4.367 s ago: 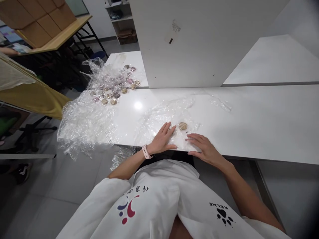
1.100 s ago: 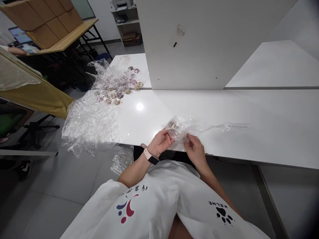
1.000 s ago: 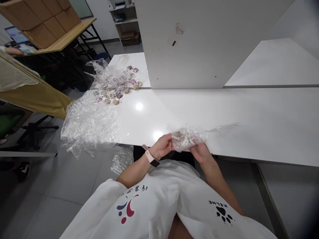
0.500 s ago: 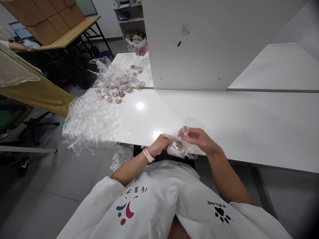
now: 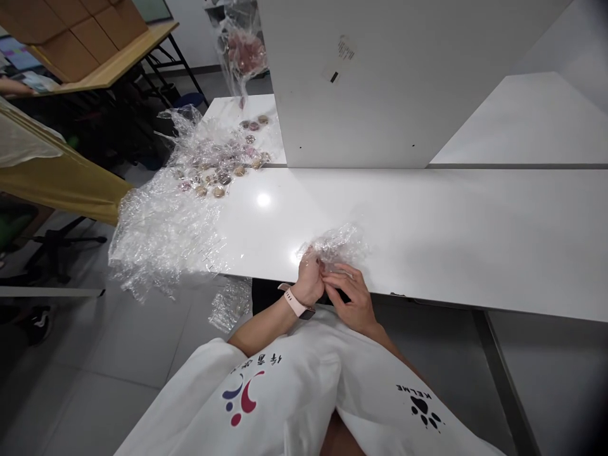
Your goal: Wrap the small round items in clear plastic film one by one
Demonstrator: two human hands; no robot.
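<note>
Near the front edge of the white table, a crinkled clear plastic bag (image 5: 342,242) lies beyond my hands. My left hand (image 5: 310,278), with a pale pink watch band at the wrist, is closed on the bag's near left part. Close against it, my right hand (image 5: 350,296) has its thumb and fingertips drawn together at the bag's near edge. What lies between those fingertips is too small to make out. Glare on the plastic hides most of the bag's contents.
A heap of clear plastic bags (image 5: 166,221) overhangs the table's left end, with several small round brown and pink items (image 5: 219,192) in plastic. A white upright panel (image 5: 361,107) rises behind. Another person's hand (image 5: 247,54) holds plastic beyond it. Cardboard boxes (image 5: 95,41) stand at back left.
The bag has turned from the near side of my hands to the far side. My right hand has come down and left, against my left hand. The other person's hand has risen with plastic.
</note>
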